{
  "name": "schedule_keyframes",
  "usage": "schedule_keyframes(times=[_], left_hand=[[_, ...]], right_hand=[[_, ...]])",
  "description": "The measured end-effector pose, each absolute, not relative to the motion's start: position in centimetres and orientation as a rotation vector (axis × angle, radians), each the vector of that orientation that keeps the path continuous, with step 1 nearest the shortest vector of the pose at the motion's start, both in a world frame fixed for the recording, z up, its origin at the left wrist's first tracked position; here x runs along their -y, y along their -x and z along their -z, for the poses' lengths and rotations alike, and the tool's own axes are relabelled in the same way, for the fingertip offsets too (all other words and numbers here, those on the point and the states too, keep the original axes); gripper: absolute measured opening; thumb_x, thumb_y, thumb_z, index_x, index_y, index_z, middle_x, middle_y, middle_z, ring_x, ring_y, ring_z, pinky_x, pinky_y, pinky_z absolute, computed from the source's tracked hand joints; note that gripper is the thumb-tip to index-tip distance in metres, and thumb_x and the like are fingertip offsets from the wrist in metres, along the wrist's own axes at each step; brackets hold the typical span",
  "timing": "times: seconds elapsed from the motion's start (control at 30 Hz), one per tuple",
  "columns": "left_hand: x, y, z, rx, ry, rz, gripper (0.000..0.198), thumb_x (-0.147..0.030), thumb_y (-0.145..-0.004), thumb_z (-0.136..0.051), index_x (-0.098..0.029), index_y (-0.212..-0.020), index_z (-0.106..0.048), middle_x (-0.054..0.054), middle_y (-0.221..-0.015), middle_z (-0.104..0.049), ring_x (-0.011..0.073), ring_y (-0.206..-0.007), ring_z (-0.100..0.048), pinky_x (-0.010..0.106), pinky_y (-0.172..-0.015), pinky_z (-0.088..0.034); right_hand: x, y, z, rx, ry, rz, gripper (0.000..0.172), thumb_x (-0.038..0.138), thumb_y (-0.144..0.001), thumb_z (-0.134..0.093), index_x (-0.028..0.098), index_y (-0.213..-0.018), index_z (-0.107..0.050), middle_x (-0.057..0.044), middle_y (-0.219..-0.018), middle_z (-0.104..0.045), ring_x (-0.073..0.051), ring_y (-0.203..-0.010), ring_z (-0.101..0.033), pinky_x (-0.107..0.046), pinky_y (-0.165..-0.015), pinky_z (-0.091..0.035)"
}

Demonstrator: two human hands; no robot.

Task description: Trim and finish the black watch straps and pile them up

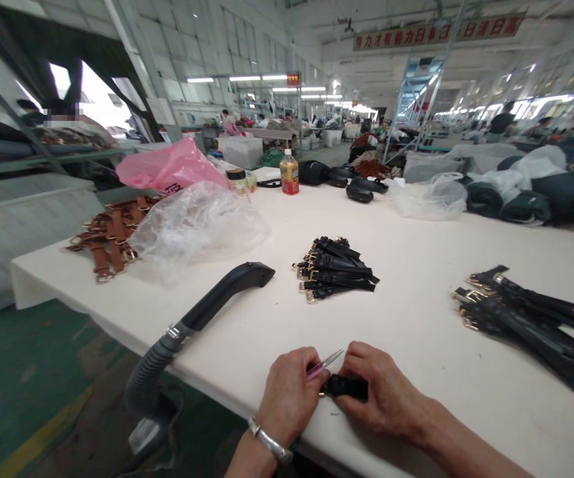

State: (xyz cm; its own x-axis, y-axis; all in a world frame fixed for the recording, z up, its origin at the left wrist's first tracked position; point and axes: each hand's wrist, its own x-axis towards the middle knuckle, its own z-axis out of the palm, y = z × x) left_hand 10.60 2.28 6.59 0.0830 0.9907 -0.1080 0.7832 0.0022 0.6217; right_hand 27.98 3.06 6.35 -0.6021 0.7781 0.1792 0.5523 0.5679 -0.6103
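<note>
My left hand (289, 395) is closed around small pink-handled snips (323, 364), whose metal tip points up and right. My right hand (374, 388) grips a short black strap (349, 387) against the white table (247, 332) near its front edge. The two hands touch at the strap's left end. A silver bracelet circles my left wrist. A pile of black straps with gold buckles (334, 269) lies at the table's middle, beyond my hands. A second, longer pile of black straps (533, 325) lies to the right.
A black nozzle on a grey ribbed hose (207, 309) rests on the table's left front edge. Brown straps (110, 239), clear plastic bags (194, 226), a pink bag (170, 166) and a bottle (289, 172) lie farther back. Dark fabric rolls (526, 192) sit at the right.
</note>
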Motion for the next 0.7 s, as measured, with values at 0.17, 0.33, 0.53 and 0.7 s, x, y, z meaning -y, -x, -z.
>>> schedule_keyframes(times=[0.17,0.33,0.53,0.7], left_hand=[[-2.1,-10.6,-6.5,-1.763,-1.827,-0.498,0.014,-0.028,-0.070,-0.054,-0.021,-0.058,-0.053,-0.005,-0.056,-0.054,0.0095,-0.057,-0.044,0.022,-0.053,-0.023],[-2.1,-10.7,-6.4,-1.766,-1.831,-0.502,0.012,-0.028,-0.069,-0.055,-0.021,-0.059,-0.054,-0.005,-0.058,-0.056,0.0096,-0.058,-0.045,0.022,-0.053,-0.023],[-2.1,-10.8,-6.4,-1.767,-1.846,-0.509,0.011,-0.027,-0.068,-0.056,-0.021,-0.059,-0.055,-0.004,-0.058,-0.056,0.0097,-0.057,-0.045,0.022,-0.054,-0.023],[-2.1,-10.7,-6.2,-1.782,-1.833,-0.522,0.012,-0.027,-0.068,-0.058,-0.021,-0.058,-0.054,-0.004,-0.057,-0.056,0.0097,-0.057,-0.045,0.022,-0.053,-0.022]], right_hand=[[-2.9,-28.2,-6.6,2.415,1.130,-0.654,0.009,0.013,-0.064,-0.054,0.019,-0.071,-0.054,0.000,-0.075,-0.052,-0.014,-0.069,-0.048,-0.023,-0.059,-0.034],[-2.5,-28.1,-6.5,2.377,1.187,-0.632,0.016,0.010,-0.062,-0.049,0.020,-0.073,-0.055,0.000,-0.076,-0.052,-0.014,-0.071,-0.048,-0.024,-0.062,-0.034],[-2.6,-27.9,-5.8,2.400,1.206,-0.549,0.015,0.011,-0.057,-0.049,0.019,-0.069,-0.050,0.000,-0.074,-0.050,-0.015,-0.069,-0.047,-0.025,-0.060,-0.033],[-2.6,-29.0,-5.9,2.403,1.257,-0.483,0.013,0.010,-0.054,-0.049,0.019,-0.064,-0.046,0.000,-0.070,-0.048,-0.015,-0.066,-0.046,-0.025,-0.056,-0.031]])
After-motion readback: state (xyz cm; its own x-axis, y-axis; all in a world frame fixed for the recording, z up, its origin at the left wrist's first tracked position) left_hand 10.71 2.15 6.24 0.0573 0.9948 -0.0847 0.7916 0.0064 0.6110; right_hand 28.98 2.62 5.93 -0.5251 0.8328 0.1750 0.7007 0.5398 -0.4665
